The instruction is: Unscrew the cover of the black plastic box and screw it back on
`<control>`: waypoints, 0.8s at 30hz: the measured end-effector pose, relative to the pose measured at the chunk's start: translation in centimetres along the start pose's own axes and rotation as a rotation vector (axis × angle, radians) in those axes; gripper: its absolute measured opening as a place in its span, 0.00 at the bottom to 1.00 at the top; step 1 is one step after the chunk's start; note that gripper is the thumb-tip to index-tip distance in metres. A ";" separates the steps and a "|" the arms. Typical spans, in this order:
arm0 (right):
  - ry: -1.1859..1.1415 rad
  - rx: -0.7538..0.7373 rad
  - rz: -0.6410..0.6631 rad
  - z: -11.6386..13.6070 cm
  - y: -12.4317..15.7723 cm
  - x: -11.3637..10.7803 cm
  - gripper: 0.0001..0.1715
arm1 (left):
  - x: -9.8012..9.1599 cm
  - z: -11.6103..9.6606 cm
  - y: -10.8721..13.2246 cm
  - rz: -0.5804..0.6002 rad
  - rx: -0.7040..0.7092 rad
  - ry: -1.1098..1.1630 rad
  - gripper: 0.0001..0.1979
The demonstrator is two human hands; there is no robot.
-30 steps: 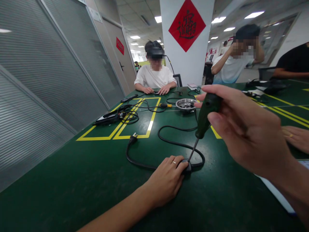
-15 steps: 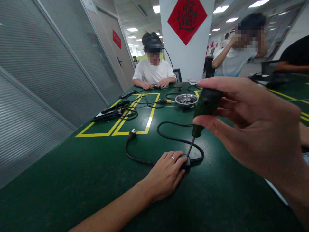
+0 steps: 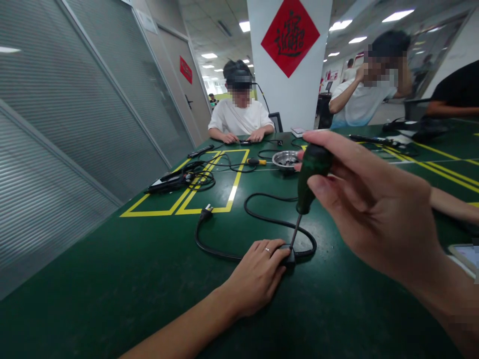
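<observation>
A screwdriver (image 3: 314,167) with a dark green handle is gripped between the thumb and fingers of my right hand (image 3: 381,199). Its thin shaft slants down, and the tip meets the top of a small black box (image 3: 290,257) lying on the table. My left hand (image 3: 258,274), a ring on one finger, is closed over the box's left side and covers much of it. From the box runs a black power cord (image 3: 215,250), ending in a plug (image 3: 206,212) to the left. More black cable curls behind the box.
A metal bowl (image 3: 286,160) of small dark parts stands beyond the screwdriver. Left of it lie a yellow-handled screwdriver (image 3: 256,162) and a heap of black cables (image 3: 183,178). Across the green table (image 3: 112,279) sits a person (image 3: 241,117) handling a small dark item.
My right hand has shifted slightly left and turned its grip on the screwdriver handle. The tip stays at the box, and my left hand keeps its hold. The view has tilted slightly.
</observation>
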State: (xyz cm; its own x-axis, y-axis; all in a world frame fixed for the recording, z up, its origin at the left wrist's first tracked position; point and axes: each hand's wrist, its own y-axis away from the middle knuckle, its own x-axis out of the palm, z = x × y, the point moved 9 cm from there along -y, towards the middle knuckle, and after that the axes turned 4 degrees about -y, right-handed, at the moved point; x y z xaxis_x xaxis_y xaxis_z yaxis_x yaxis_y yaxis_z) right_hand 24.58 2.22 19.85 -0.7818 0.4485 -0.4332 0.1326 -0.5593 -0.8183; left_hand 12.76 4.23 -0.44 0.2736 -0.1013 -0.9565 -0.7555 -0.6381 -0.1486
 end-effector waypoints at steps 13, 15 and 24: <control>0.084 0.023 -0.073 0.7 -0.1 -0.7 0.26 | -0.3 0.1 0.1 -0.021 -0.008 0.036 0.18; 0.051 0.026 -0.020 0.4 0.0 -0.3 0.29 | -0.3 0.1 0.2 -0.022 -0.003 0.042 0.18; -0.112 0.087 0.101 -1.1 0.1 0.9 0.33 | -0.3 0.1 -0.1 -0.004 -0.004 0.059 0.20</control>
State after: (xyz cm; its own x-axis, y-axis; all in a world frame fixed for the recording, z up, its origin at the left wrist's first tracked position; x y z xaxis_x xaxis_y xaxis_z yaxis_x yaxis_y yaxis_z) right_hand 24.52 3.31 18.94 -0.8308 0.3088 -0.4631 0.1645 -0.6585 -0.7344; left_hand 12.68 4.35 -0.11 0.3109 -0.1433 -0.9396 -0.7519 -0.6418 -0.1509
